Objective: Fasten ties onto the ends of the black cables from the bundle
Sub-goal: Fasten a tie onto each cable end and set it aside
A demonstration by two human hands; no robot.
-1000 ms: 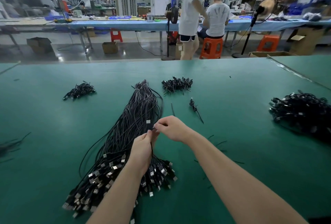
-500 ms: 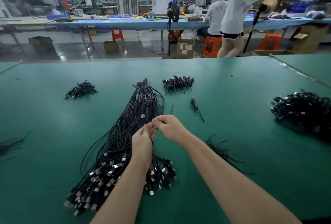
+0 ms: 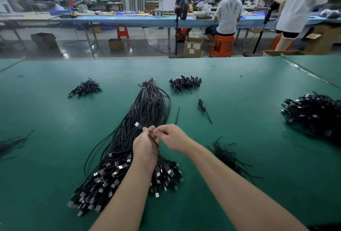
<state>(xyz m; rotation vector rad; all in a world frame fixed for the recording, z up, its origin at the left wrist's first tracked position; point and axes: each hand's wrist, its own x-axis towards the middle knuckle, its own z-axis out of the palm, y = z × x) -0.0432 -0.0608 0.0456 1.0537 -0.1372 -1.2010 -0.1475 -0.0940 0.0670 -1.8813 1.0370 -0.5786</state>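
Landmark: the bundle (image 3: 145, 120) of black cables on the green table (image 3: 55, 120); it fans from a narrow far end to a spread of plugs near you.
Left hand (image 3: 144, 147): your fingers curl around one cable end (image 3: 137, 124), lifted just above the bundle's middle; its metal plug pokes out past your fingertips, toward the bundle's far-left side.
Right hand (image 3: 172, 138): touching the left, thumb and fingers pinched on what looks like a thin black tie (image 3: 153, 139); the exact wrap is too small to tell.
Key relation: the held cable runs away from you along the bundle's long axis; the tie crosses it at your left fingertips. Your right hand is the one on the tie, so I judge the twist falls to it, with the left steadying.
Spare ties: a loose pile (image 3: 227, 155) lies right of the bundle, near your right forearm.
Finished cables: a heap (image 3: 313, 112) well right of the bundle; small clumps (image 3: 185, 83) beyond its far end.
Change: compared with half a second ago, your hands sit in nearly the same spot over the bundle and are again pressed together; the standing person behind is now farther right.
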